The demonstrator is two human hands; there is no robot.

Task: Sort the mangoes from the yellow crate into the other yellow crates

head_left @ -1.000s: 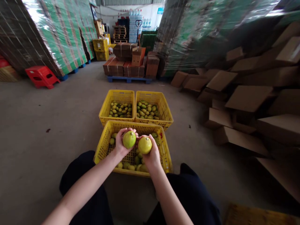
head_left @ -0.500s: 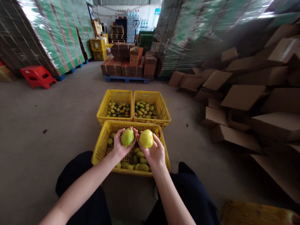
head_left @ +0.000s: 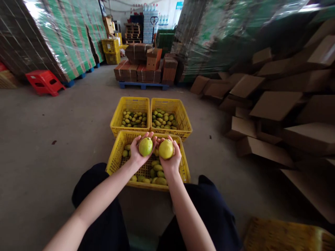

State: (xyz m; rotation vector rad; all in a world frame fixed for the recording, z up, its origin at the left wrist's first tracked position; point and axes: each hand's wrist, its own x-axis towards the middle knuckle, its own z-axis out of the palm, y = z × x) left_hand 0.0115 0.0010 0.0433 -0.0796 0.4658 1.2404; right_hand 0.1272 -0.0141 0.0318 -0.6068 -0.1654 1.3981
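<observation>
Above the near yellow crate [head_left: 113,158], my left hand [head_left: 136,155] cradles a greenish-yellow lemon [head_left: 145,146] in its palm, fingers curved around the side. Close by on the right, my right hand [head_left: 172,162] holds a yellower lemon [head_left: 165,149] in the same way, palm up. The fingertips of the two hands nearly meet between the fruits. Inside the near crate, several green and yellow lemons [head_left: 158,168] lie towards the right and front, with a few more at the left. My hands and forearms hide part of the crate.
Behind the near crate stand a left yellow crate [head_left: 115,116] and a right yellow crate [head_left: 185,120], both holding lemons. Flattened cardboard boxes [head_left: 274,104] pile up at right. A red stool [head_left: 45,82] stands at left. Farther back, bundled cardboard rests on a blue pallet [head_left: 143,85].
Both lemons have turned in my hands, and the right one now shows its stem end at the top. My view has shifted slightly, and both hands appear a little higher and further right.
</observation>
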